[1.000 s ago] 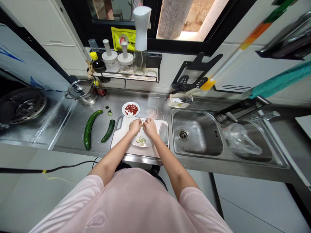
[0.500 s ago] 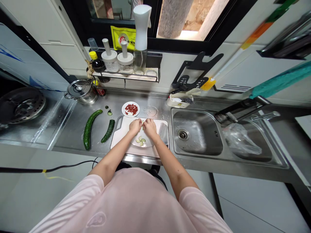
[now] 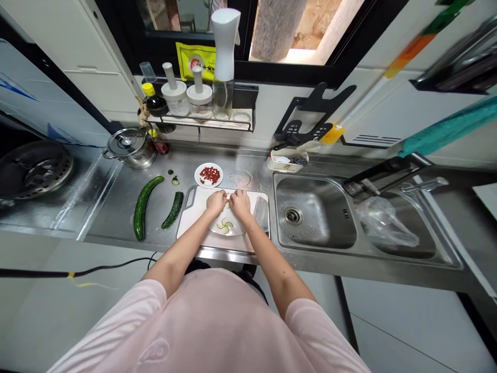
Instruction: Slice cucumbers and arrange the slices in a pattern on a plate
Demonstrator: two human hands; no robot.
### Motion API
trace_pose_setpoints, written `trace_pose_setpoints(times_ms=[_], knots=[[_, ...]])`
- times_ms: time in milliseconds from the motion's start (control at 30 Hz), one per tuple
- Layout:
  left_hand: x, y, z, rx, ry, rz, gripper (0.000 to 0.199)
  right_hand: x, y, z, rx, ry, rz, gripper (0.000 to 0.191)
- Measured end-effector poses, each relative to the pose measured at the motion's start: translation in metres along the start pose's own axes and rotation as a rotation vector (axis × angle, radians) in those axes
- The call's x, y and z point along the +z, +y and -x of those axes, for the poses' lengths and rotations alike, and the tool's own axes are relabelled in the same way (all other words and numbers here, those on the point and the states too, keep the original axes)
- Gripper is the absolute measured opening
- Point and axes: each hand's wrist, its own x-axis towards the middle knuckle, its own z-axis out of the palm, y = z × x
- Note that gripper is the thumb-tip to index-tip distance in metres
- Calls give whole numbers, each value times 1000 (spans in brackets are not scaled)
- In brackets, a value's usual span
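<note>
1 left hand [image 3: 216,202] and 1 right hand [image 3: 239,202], yours, hold fingertips drawn together over the white plate's [image 3: 234,216] far part, anything pinched too small to tell, pale-green slices [image 3: 229,224] fanned nearer: apparently an arranging step, calling for light, even placement.

A lidded pot [image 3: 130,148] stands beside a bottle [image 3: 161,147], and a plastic bag [image 3: 388,224] lies in the right-hand sink [image 3: 425,248]

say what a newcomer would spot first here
Probably the left hand and right hand, close together over a plate of pale green slices on the cutting board. Left of the board lie a long cucumber and a shorter one; behind it, red pieces on a white dish.
</note>
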Motion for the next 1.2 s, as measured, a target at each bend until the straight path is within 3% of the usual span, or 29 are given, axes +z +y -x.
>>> trace_pose_setpoints(times_ms=[833, 1200], knots=[[-6, 5, 6, -15, 21, 33, 21, -4, 0, 2, 19, -18, -55, 23], [-25, -8, 14, -77, 114, 112, 19, -19, 13, 24, 89, 157, -232, 23]])
